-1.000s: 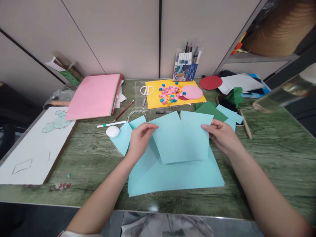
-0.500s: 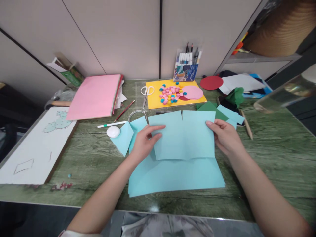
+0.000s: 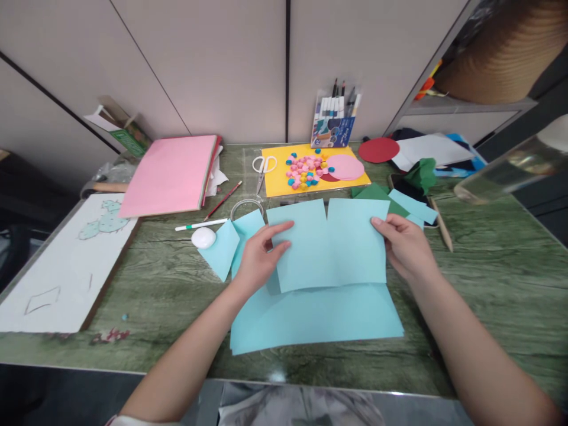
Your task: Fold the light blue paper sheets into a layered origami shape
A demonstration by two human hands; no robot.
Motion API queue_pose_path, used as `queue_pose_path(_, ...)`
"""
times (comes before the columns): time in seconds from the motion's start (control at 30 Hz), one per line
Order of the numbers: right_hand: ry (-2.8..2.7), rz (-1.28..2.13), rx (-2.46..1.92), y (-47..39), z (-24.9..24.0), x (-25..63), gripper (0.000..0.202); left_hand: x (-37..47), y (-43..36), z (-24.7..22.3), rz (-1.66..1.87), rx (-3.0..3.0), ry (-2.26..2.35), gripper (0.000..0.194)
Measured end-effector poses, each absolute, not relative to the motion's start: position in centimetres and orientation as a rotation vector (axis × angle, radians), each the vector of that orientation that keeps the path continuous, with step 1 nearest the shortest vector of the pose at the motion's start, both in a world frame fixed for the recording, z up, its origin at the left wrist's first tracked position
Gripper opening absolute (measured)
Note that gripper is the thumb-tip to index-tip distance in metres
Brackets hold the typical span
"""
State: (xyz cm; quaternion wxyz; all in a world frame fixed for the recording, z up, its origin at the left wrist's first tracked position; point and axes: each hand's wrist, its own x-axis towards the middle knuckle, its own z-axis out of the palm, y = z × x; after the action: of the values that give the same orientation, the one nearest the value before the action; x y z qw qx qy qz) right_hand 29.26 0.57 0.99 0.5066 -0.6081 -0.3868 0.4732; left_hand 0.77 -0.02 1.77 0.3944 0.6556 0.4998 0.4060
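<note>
A light-blue paper sheet point(image 3: 331, 245) with a slit in its far edge is held above larger light-blue paper point(image 3: 317, 316) lying on the table. My right hand point(image 3: 406, 245) pinches the sheet's right edge between thumb and fingers. At the sheet's left edge is my left hand point(image 3: 261, 254), its thumb and index finger apart on the paper's near face; its other fingers are partly hidden. Left of that hand, a white egg-shaped object point(image 3: 203, 238) rests on a blue paper piece point(image 3: 224, 251).
Behind are scissors point(image 3: 261, 168), yellow paper point(image 3: 273, 186) with small coloured balls, and a pen box point(image 3: 332, 130). Pink paper point(image 3: 171, 174) and a cactus drawing point(image 3: 57, 266) lie left. Green scraps point(image 3: 375, 195), a wooden stick point(image 3: 444, 228) and a clear bottle point(image 3: 501, 165) are right.
The two flaps beside the slit have spread slightly apart at the top, and the held sheet's lower left corner has dipped a little. Both hands keep nearly the same places.
</note>
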Motion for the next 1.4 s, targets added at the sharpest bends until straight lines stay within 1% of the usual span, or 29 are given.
queue_pose_path(0.23, -0.94, 1.227, -1.441, 0.7, 0.8, 29.8, 0.033, 0.4, 0.2, 1.9, 1.036, 1.681, 1.291, 0.034)
queue_pose_path(0.3, -0.98, 1.322, -1.425, 0.6, 1.0, 29.9, 0.027, 0.2, 0.3, 2.0, 1.047, 1.694, 1.291, 0.04)
queue_pose_path(0.33, -1.008, 1.385, -1.418, 0.5, 1.2, 29.8, 0.028, 0.2, 0.4, 2.0, 1.055, 1.701, 1.289, 0.043)
queue_pose_path(0.4, -1.074, 1.525, -1.41, 0.2, 1.5, 29.6, 0.04, 0.1, 0.5, 2.1, 1.072, 1.71, 1.284, 0.046)
queue_pose_path(0.47, -1.116, 1.612, -1.409, 0.0, 1.7, 29.4, 0.055, 0.1, 0.5, 2.2, 1.077, 1.71, 1.286, 0.041)
queue_pose_path(0.5, -1.121, 1.626, -1.408, 0.0, 1.7, 29.3, 0.058, 0.1, 0.5, 2.2, 1.074, 1.706, 1.293, 0.036)
queue_pose_path(0.53, -1.114, 1.619, -1.406, -0.1, 1.7, 29.2, 0.057, 0.1, 0.5, 2.3, 1.071, 1.701, 1.304, 0.033)
queue_pose_path(0.6, -1.079, 1.565, -1.399, -0.1, 1.6, 29.1, 0.048, 0.2, 0.4, 2.4, 1.067, 1.69, 1.332, 0.029)
queue_pose_path(0.73, -1.009, 1.431, -1.404, 0.2, 1.0, 29.1, 0.03, 0.3, 0.4, 2.4, 1.075, 1.683, 1.349, 0.04)
queue_pose_path(0.8, -0.982, 1.372, -1.419, 0.3, 0.7, 29.3, 0.026, 0.3, 0.4, 2.2, 1.079, 1.682, 1.339, 0.046)
queue_pose_path(1.07, -0.954, 1.363, -1.425, 0.4, 0.7, 29.4, 0.028, 0.2, 0.5, 2.4, 0.994, 1.703, 1.281, 0.056)
queue_pose_path(1.4, -0.922, 1.379, -1.398, 0.6, 0.8, 29.8, 0.029, 0.0, 0.5, 3.4, 0.952, 1.659, 1.344, 0.057)
